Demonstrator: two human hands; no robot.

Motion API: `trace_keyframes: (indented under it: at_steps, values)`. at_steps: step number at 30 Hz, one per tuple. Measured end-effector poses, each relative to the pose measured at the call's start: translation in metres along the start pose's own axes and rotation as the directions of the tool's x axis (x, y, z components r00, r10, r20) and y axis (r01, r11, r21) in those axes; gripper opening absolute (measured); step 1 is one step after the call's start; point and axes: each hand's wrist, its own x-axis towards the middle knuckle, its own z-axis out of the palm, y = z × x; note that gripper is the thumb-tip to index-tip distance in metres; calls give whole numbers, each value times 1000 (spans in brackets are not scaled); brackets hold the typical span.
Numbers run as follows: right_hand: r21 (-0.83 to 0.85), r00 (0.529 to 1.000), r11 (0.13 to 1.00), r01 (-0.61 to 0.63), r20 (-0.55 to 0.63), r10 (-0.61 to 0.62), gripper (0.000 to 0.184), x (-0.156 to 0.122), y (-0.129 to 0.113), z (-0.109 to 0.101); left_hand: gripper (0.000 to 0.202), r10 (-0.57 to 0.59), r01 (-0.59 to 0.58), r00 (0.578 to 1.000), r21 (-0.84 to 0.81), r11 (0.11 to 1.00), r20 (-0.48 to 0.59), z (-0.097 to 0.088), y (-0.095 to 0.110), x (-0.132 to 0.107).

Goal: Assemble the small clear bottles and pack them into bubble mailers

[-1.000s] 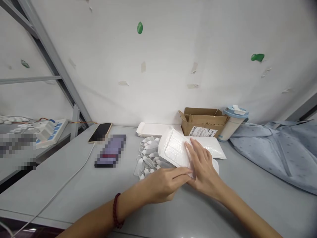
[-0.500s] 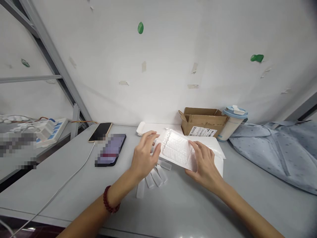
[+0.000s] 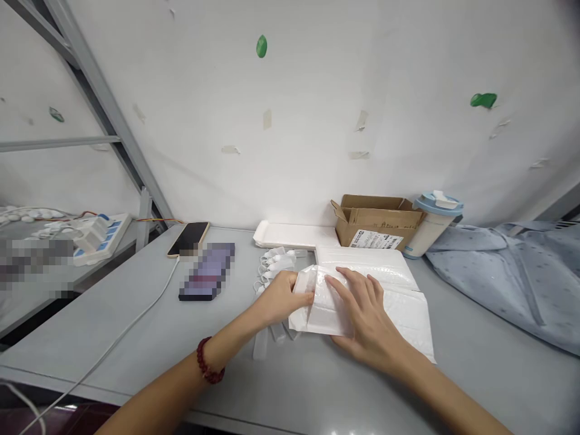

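Observation:
A small white bubble mailer (image 3: 322,314) is held low over the table between both hands. My left hand (image 3: 278,299) pinches its left end at the flap, thumb on top. My right hand (image 3: 369,314) grips the right part, fingers spread over the upper face and thumb at the lower edge. Beyond and to the right lie more white bubble mailers (image 3: 410,317), partly covered by my right hand. Several small white tags with loops (image 3: 278,261) lie in a cluster behind my left hand, and translucent strips (image 3: 260,345) stick out below it.
A flat white packet (image 3: 296,235) lies along the wall beside an open cardboard box (image 3: 378,220) and a blue-lidded cup (image 3: 430,226). Blue-grey fabric (image 3: 502,266) covers the right side. Left are two phones, one black-screened (image 3: 188,238), one lit (image 3: 208,272), and a white cable (image 3: 131,335).
The mailer has come lower and closer to me. My left hand, apart from it or barely touching before, now pinches its flap end. The tag cluster behind has come into view.

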Motion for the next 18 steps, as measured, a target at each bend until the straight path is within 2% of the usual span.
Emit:
trace_keyframes:
  at_steps: [3, 7, 12, 16, 18]
  values:
    - [7, 1000, 1000, 11, -15, -11, 78, 0, -1, 0, 21, 10, -9, 1000, -21, 1000, 29, 2, -4, 0]
    - [17, 998, 1000, 6, -55, -5, 72, 0, 2, 2, 31, -7, 9, 1000, 64, 998, -20, -2, -8, 3]
    - [34, 991, 999, 38, -131, -33, 63, 1, 4, 1, 30, -7, 18, 997, 140, 990, -79, -9, -4, 5]
    - [15, 979, 1000, 7, -203, -4, 60, 2, 8, 1, 26, 12, 7, 995, 186, 982, -97, -30, 2, 7]
    - [-4, 976, 1000, -16, -218, 15, 56, 3, 12, 1, 24, 40, 29, 976, 307, 951, -214, -48, 1, 9]
